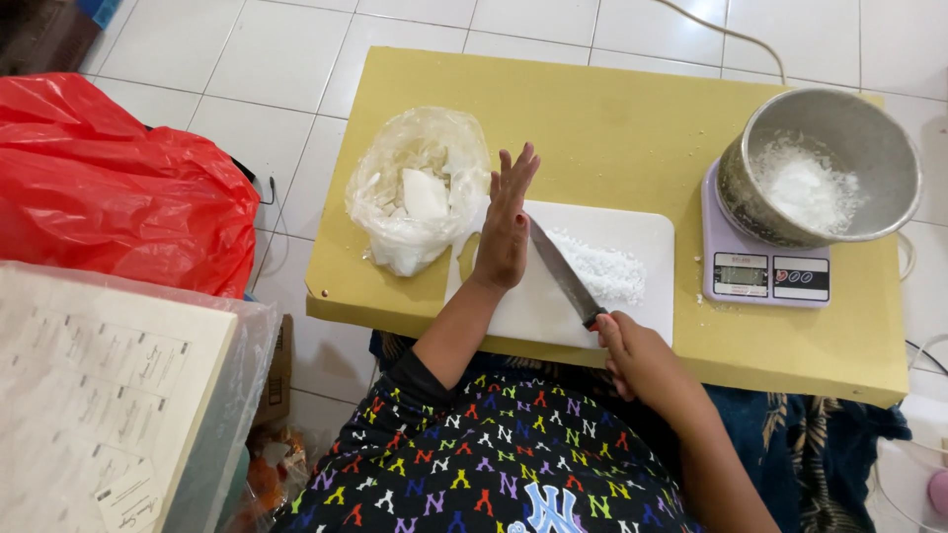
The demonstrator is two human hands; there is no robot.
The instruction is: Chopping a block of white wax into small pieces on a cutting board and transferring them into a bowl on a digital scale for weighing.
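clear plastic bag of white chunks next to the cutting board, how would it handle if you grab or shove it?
The clear plastic bag looks thin and crumpled, so probably floppy, deforming under a grip. Its mouth lies open with white chunks showing, so tilting it may spill some. It slumps flat on the yellow table, so it likely slides or bunches rather than rolls.

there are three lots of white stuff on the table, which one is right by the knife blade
The chopped white pile on the white cutting board, right beside the knife. The others sit in the clear plastic bag and the metal bowl.
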